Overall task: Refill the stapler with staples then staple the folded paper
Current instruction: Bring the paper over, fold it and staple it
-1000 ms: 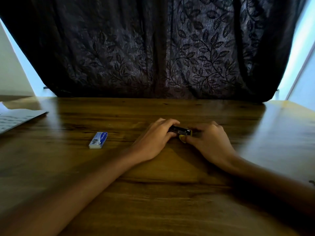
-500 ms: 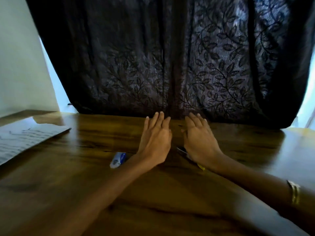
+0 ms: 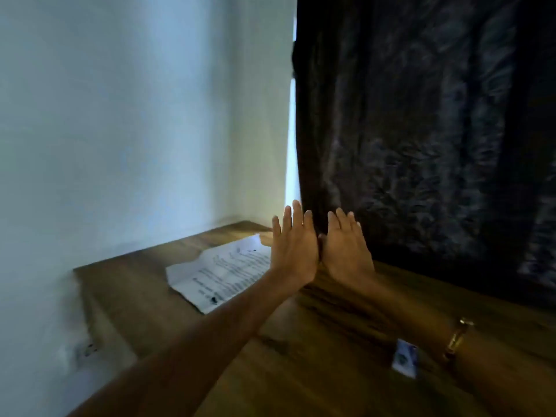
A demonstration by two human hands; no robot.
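The folded paper (image 3: 222,272), white with printed lines, lies on the wooden table (image 3: 316,371) near the wall. My left hand (image 3: 293,246) and my right hand (image 3: 346,248) are raised side by side above the table, fingers stretched out, holding nothing. The left hand hangs over the paper's right end. A small blue and white staple box (image 3: 405,358) lies on the table beside my right forearm. The stapler is out of sight.
A pale wall (image 3: 120,130) borders the table on the left, with a wall socket (image 3: 79,352) low down. A dark patterned curtain (image 3: 436,130) hangs behind the table on the right. A gold bracelet (image 3: 457,337) sits on my right wrist.
The view has swung left toward the wall and paper. Both hands let go of the stapler, rose with fingers spread and moved toward the paper. The stapler has left the view.
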